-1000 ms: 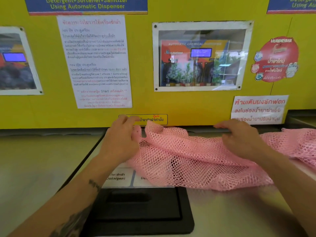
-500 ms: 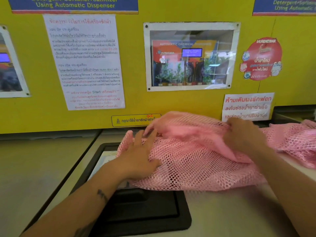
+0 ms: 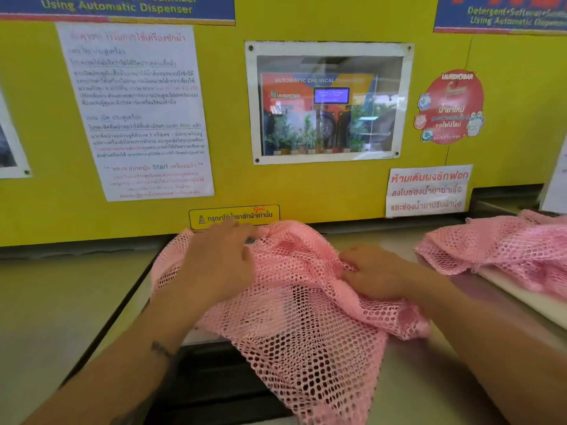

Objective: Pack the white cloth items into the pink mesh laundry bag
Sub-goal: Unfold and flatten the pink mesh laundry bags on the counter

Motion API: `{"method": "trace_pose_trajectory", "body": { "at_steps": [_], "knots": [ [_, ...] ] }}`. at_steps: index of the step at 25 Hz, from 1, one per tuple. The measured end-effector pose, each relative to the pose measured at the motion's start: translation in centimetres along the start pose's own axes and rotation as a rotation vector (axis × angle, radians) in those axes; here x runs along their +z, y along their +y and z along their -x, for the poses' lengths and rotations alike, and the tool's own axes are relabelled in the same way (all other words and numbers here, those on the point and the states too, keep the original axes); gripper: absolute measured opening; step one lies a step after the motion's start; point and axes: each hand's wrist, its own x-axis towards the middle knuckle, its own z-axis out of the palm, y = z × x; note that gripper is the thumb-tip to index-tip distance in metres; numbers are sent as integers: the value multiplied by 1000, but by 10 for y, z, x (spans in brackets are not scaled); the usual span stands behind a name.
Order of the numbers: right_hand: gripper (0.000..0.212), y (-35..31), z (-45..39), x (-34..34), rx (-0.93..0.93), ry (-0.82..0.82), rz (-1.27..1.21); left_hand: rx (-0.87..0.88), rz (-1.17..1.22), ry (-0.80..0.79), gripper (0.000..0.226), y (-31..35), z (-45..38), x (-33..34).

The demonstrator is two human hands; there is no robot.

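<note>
A pink mesh laundry bag (image 3: 306, 326) lies bunched on top of a washing machine, its lower corner hanging toward me over the black detergent drawer lid (image 3: 214, 378). My left hand (image 3: 217, 265) rests on the bag's upper left part, fingers pinching the mesh near its far edge. My right hand (image 3: 374, 271) grips a fold of the mesh in the bag's middle. More pink mesh (image 3: 503, 250) lies bunched to the right. No white cloth items are visible.
A yellow back panel (image 3: 227, 118) carries printed notices, a framed display and stickers. The beige machine top (image 3: 61, 302) stretches left. A white slab edge (image 3: 527, 299) sits under the right-hand mesh.
The bag has been drawn together and pulled toward me, its corner now hanging over the drawer lid. My right hand moved left to the bag's middle; my left hand shifted up to its far edge.
</note>
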Motion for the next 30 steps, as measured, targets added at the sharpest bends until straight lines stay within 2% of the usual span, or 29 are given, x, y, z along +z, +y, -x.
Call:
{"method": "trace_pose_trajectory", "body": {
  "at_steps": [1, 2, 4, 5, 7, 9, 11, 13, 14, 15, 17, 19, 21, 23, 25, 27, 30],
  "knots": [
    [30, 0, -1, 2, 4, 11, 26, -6, 73, -70, 39, 15, 3, 7],
    [33, 1, -1, 1, 15, 41, 17, -37, 110, -215, 49, 29, 8, 16],
    [33, 8, 2, -5, 85, 89, -2, -82, 46, -556, 76, 44, 16, 32],
    [28, 14, 5, -9, 151, 97, 8, -71, -10, -667, 82, 43, 16, 36],
    [16, 26, 14, -18, 301, 124, 65, -12, -45, -771, 80, 27, 9, 26],
    [12, 33, 24, -27, 461, 207, 128, 43, -52, -758, 69, 7, 1, 7],
    [32, 34, 29, -32, 564, 352, 233, 7, -125, -650, 62, -15, -4, -9],
    [50, 27, 27, -35, 461, 520, 286, -23, -149, -522, 63, -25, 1, -16],
    [53, 19, 24, -34, 346, 570, 233, -5, -40, -459, 61, -23, 3, -16],
    [52, 10, 22, -31, 237, 552, 151, 31, 116, -402, 54, -14, 5, -15],
    [51, -3, 14, -16, 119, 324, 57, 63, 294, -361, 42, 8, 9, -7],
    [69, -2, 4, 4, 138, 6, 91, 68, 150, -493, 60, 24, 13, 11],
    [87, 6, 3, 8, 216, -115, 61, 55, -40, -695, 78, 23, 17, 24],
    [92, 17, 9, -2, 280, -89, -38, 27, 22, -800, 80, 14, 16, 17],
    [85, 25, 18, -12, 336, -64, -77, 21, 139, -884, 78, 12, 17, -4],
    [74, 27, 25, -17, 368, 2, -46, 52, 99, -935, 79, 9, 18, -21],
    [59, 13, 27, -18, 263, 194, -41, 101, -7, -913, 63, 4, 21, -40]
  ]
}}
